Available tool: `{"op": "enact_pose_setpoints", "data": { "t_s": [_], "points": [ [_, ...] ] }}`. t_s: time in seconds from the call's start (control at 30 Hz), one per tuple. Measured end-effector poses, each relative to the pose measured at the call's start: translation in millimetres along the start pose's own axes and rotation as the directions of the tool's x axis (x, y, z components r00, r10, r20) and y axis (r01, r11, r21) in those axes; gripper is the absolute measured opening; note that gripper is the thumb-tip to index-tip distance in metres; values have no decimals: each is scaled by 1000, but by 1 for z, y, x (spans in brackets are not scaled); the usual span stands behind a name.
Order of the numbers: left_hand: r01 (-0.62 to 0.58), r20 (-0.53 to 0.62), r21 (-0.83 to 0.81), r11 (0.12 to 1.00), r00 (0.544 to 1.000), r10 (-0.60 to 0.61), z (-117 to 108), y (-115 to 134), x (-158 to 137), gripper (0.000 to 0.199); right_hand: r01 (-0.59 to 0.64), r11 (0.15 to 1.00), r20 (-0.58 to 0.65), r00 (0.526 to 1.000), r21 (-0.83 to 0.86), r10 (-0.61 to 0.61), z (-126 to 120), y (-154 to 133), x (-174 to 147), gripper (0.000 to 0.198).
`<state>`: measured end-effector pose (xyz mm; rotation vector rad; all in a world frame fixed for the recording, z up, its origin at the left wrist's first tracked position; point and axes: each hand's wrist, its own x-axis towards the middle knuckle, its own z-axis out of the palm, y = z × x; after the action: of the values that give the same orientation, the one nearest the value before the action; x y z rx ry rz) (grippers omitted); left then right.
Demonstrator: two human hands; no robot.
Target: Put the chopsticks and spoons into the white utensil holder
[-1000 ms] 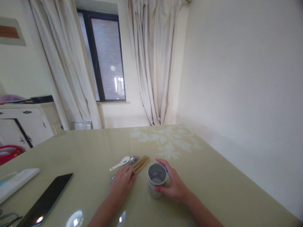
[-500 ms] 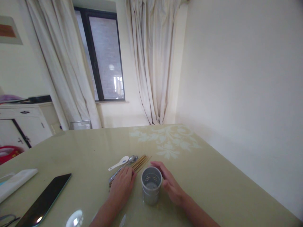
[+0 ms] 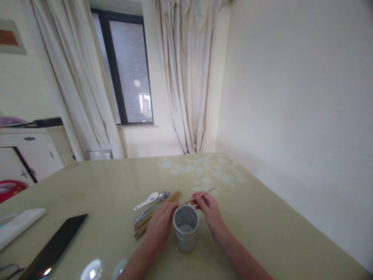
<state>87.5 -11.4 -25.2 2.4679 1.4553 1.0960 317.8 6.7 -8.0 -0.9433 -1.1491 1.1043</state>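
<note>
A grey cylindrical holder [image 3: 186, 245] with small holes in its bottom stands upright between my hands. Beyond its rim, my right hand [image 3: 208, 208] pinches a single wooden chopstick [image 3: 208, 191], tilted up to the right. My left hand [image 3: 160, 221] is at the holder's left side, its fingers closed at the chopstick's lower end; the fingertips are partly hidden. Under and beside that hand lies a bundle of wooden chopsticks [image 3: 142, 229]. Metal spoons [image 3: 161, 196] and a white spoon [image 3: 147, 201] with a blue mark rest along the bundle's far side.
A dark tablet [image 3: 55, 245] and a white box-like object [image 3: 21, 225] lie on the table's left. A shiny round object [image 3: 91, 270] sits at the near edge. The glossy green tabletop [image 3: 262, 233] meets the wall on the right.
My right hand has moved from the holder's side to beyond its rim and now has a chopstick. My left hand has shifted right off the bundle, towards the holder, uncovering more chopsticks.
</note>
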Motion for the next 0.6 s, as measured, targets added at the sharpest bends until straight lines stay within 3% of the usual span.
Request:
{"op": "enact_pose_setpoints", "data": {
  "t_s": [0.07,0.13,0.2,0.33,0.47,0.6],
  "points": [
    [127,-34,74,989,992,-124,-4,-11,0,38,113,993,-175,978,13,-109,-12,-12,5,56],
    [222,-22,158,962,975,-221,-11,-19,0,37,221,975,-328,924,33,-198,-29,-26,10,52],
    [268,34,237,934,958,-283,-17,-21,-2,31,286,957,-383,889,38,-250,-43,-40,10,49],
    [296,145,336,894,922,-360,-25,-13,-2,21,292,956,-274,921,21,-275,-48,-56,2,45],
    [301,191,363,881,902,-387,-29,-6,0,20,220,975,-44,974,-36,-222,-25,-54,-11,44],
    [297,202,392,871,896,-397,-30,-6,-1,23,153,988,116,982,-36,-148,-8,-42,-17,45]
  ]
}}
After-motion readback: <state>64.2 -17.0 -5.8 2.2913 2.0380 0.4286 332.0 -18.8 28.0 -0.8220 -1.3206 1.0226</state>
